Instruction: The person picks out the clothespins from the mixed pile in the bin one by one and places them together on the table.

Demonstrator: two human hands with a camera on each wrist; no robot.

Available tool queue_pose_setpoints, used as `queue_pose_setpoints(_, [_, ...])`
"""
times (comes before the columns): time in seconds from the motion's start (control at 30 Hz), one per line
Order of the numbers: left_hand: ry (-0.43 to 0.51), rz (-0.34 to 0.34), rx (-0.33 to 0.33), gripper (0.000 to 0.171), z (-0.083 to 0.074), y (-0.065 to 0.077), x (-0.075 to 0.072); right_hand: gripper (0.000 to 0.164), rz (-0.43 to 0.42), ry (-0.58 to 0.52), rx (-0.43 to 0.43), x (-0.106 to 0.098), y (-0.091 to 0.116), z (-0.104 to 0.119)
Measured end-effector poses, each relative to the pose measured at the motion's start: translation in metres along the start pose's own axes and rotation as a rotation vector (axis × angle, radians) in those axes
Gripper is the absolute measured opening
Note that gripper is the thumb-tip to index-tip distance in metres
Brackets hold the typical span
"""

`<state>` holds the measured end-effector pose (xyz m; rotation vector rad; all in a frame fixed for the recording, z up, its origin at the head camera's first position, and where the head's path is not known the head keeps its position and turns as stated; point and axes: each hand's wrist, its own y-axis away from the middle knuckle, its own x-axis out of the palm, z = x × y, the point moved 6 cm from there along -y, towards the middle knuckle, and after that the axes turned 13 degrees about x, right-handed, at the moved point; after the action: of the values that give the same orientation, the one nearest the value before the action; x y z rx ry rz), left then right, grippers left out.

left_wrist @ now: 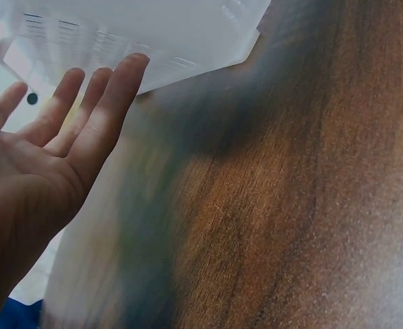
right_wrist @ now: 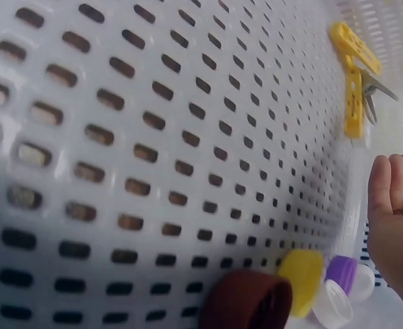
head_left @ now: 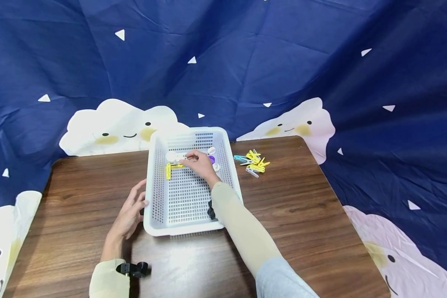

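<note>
A white perforated plastic basket (head_left: 188,231) stands on the wooden table. Inside it, my right hand (head_left: 203,163) reaches toward the far end, thumb and fingertips close together; whether anything is between them is unclear. Near those fingers lie yellow clothespins (head_left: 168,171) and a white round cap (head_left: 171,156). A grey clothespin (right_wrist: 373,89) rests by the yellow ones. Beneath the hand sit a purple cap (head_left: 212,159), white caps (head_left: 216,167), a yellow cap (right_wrist: 301,281) and a brown-red cap (right_wrist: 246,301). My left hand (head_left: 131,211) is at the basket's left wall, fingers extended and loosely spread.
A pile of yellow, grey and blue clothespins (head_left: 256,163) lies on the table (head_left: 294,207) right of the basket. Behind the table hangs a dark blue cloth (head_left: 223,62) with clouds and white triangles. My right forearm crosses the basket's right rim.
</note>
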<state>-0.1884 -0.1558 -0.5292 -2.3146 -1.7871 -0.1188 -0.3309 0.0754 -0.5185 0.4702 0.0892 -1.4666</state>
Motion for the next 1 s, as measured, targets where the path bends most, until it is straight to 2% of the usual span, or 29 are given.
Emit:
queue_pose_setpoints(0.27, [0.014, -0.005, 0.008, 0.065, -0.003, 0.001, 0.000, 0.045, 0.031, 0.073, 0.073, 0.019, -0.007, -0.008])
queue_pose_setpoints(0.37, [0.016, -0.007, 0.007, 0.065, -0.004, 0.001, 0.001, 0.044, 0.001, 0.079, 0.104, 0.023, -0.008, -0.012])
queue_pose_setpoints(0.6, [0.015, -0.008, 0.001, 0.065, -0.004, 0.001, 0.000, 0.035, -0.077, 0.125, 0.117, 0.029, -0.009, -0.010])
queue_pose_setpoints(0.7, [0.013, -0.003, -0.006, 0.065, -0.003, 0.000, 0.000, 0.032, -0.124, 0.125, 0.156, 0.028, -0.010, -0.009])
queue_pose_setpoints(1.0, [0.008, -0.020, -0.028, 0.067, -0.001, -0.001, 0.001, 0.041, -0.219, 0.200, 0.230, 0.031, -0.012, -0.001])
